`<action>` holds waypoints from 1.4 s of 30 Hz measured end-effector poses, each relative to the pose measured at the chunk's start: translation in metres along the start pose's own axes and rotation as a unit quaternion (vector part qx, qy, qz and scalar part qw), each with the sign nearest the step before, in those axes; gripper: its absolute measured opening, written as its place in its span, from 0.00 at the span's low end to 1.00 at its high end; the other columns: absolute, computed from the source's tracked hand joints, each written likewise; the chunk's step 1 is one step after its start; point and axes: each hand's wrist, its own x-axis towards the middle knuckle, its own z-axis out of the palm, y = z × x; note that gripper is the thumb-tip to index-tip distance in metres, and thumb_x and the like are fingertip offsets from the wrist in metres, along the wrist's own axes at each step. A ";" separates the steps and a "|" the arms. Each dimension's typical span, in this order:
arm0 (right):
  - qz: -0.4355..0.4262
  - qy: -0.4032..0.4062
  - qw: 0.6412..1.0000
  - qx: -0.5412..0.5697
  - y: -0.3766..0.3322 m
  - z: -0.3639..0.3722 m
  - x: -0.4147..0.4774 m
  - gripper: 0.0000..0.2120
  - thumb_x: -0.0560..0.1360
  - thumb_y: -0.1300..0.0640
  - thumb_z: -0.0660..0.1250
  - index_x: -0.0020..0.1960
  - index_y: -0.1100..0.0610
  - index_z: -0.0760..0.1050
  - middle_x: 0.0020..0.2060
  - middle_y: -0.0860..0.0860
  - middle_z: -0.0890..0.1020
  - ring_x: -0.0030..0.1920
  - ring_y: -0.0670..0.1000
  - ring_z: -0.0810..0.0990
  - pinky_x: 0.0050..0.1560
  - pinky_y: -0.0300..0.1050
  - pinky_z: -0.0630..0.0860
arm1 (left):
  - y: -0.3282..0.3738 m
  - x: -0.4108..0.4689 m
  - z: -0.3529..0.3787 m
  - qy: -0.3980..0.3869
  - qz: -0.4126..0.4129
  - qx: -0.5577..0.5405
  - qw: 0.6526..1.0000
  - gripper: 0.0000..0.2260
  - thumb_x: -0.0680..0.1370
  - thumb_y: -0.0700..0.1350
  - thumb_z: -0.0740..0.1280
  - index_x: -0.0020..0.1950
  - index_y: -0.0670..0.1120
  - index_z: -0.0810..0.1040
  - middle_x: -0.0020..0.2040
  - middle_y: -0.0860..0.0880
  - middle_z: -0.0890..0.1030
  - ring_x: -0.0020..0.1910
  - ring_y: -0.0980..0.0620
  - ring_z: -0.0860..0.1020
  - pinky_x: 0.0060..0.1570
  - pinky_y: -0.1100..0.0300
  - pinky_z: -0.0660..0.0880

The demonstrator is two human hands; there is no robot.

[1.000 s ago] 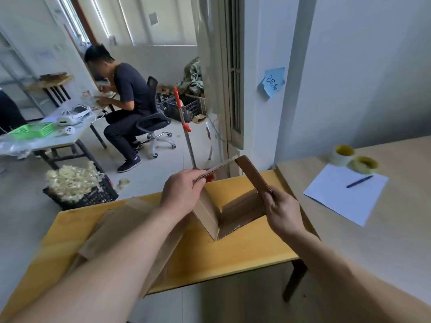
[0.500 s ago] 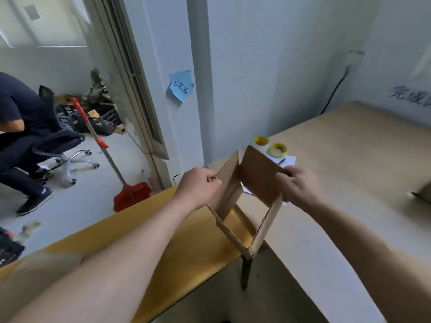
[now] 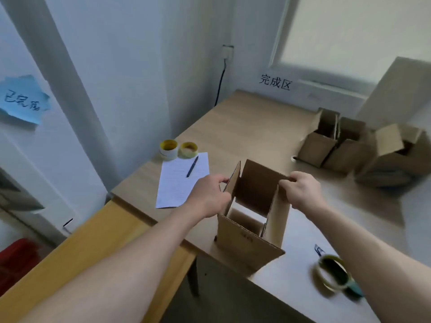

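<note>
Open cardboard box (image 3: pixel 247 238) at 6 o'clock edge of table (image 3: pixel 245 127) — likely light, stiff, easily creased. Pinched at flaps — 9 o'clock by left hand (image 3: pixel 210 197), 3 o'clock by right hand (image 3: pixel 303 192); best held near folds.

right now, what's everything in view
held box: one, brown, open, near edge of the pale table
other boxes: three, brown, open, far right of the pale table
small tape rolls: two, yellow, by the wall beyond the paper
big tape roll: one, yellow-green, near right
paper: one, white, left of the held box
pen: one, dark, on the paper
note: one, blue, on the left wall
pale table: one, beige, ahead
yellow table: one, yellow, near left
left hand: pinches the held box's left flap
right hand: grips its right flap
</note>
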 end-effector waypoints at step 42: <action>0.285 -0.032 0.895 0.342 0.078 0.024 0.032 0.21 0.83 0.53 0.58 0.75 0.56 0.64 0.64 0.50 0.70 0.47 0.58 0.84 0.52 0.56 0.82 | -0.016 0.030 0.054 -0.364 0.163 0.338 0.853 0.47 0.66 0.67 0.74 0.78 0.49 0.62 0.77 0.55 0.55 0.76 0.53 0.52 0.76 0.50 0.57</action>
